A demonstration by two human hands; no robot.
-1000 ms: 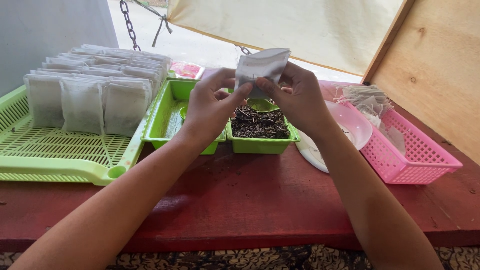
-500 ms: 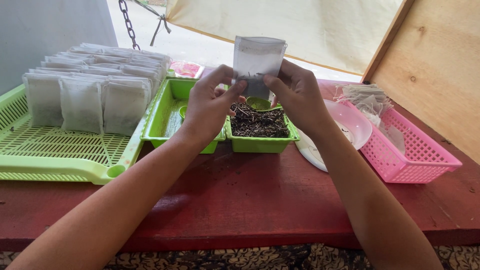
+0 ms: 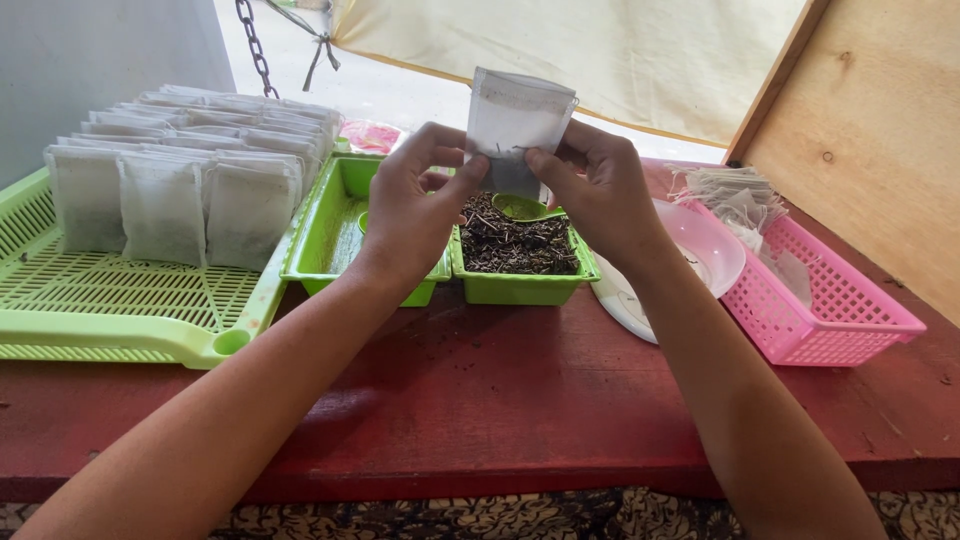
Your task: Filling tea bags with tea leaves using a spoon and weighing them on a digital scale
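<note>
A small white filter sachet point(image 3: 515, 125) is held upright above a green tub of dark loose leaves point(image 3: 515, 285). My left hand point(image 3: 415, 205) pinches its left edge and my right hand point(image 3: 595, 190) pinches its right edge. The sachet's lower half looks darker, as if partly filled. A green spoon point(image 3: 522, 208) lies in the leaves right under the sachet.
A large green slotted tray point(image 3: 120, 310) at left carries rows of filled white sachets point(image 3: 190, 180). A second green tub point(image 3: 345, 225) sits beside the leaf tub. A pink plate point(image 3: 700, 255) and pink basket point(image 3: 830, 300) of flat sachets point(image 3: 735, 190) stand at right on the red table point(image 3: 520, 400).
Both hands turned the sachet from tilted to upright and raised it a little above the leaf tub.
</note>
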